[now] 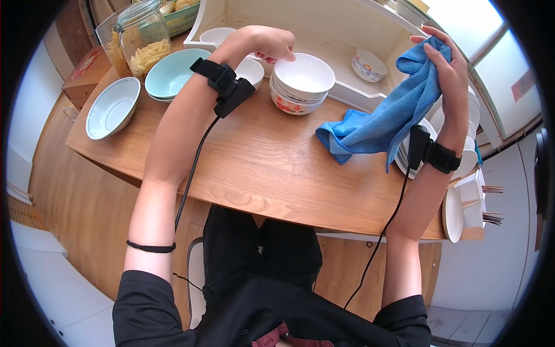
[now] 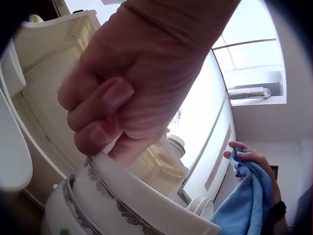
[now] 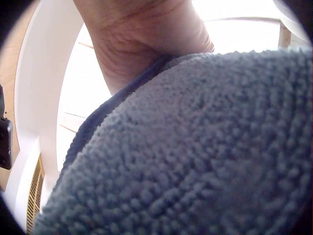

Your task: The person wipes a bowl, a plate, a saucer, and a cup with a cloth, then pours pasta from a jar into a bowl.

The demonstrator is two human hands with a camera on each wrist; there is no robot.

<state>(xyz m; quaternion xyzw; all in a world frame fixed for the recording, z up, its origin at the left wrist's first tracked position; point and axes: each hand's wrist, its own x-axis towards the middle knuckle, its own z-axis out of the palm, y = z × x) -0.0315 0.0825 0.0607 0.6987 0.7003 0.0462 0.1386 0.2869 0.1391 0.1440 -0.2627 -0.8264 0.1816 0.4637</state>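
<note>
In the head view my left hand [image 1: 270,43] pinches the rim of the top white bowl [image 1: 305,75] in a nested stack, whose lower bowl [image 1: 289,105] carries red flowers. From the left wrist, the thumb goes inside the rim and the curled fingers stay outside; a grey scroll pattern runs around the bowl [image 2: 132,191]. My right hand [image 1: 454,72], raised at the right, grips a blue cloth [image 1: 384,124] that hangs down to the tabletop. Close up in the right wrist view, the fuzzy cloth [image 3: 195,147] covers the fingers.
A cream shelf unit [image 1: 324,29] stands at the back of the wooden table [image 1: 254,173], with a patterned bowl [image 1: 369,66] in it. Left are a mint bowl [image 1: 167,75], a pale bowl [image 1: 113,107] and a pasta jar [image 1: 149,55]. An oval dish [image 1: 453,214] stands at the right edge.
</note>
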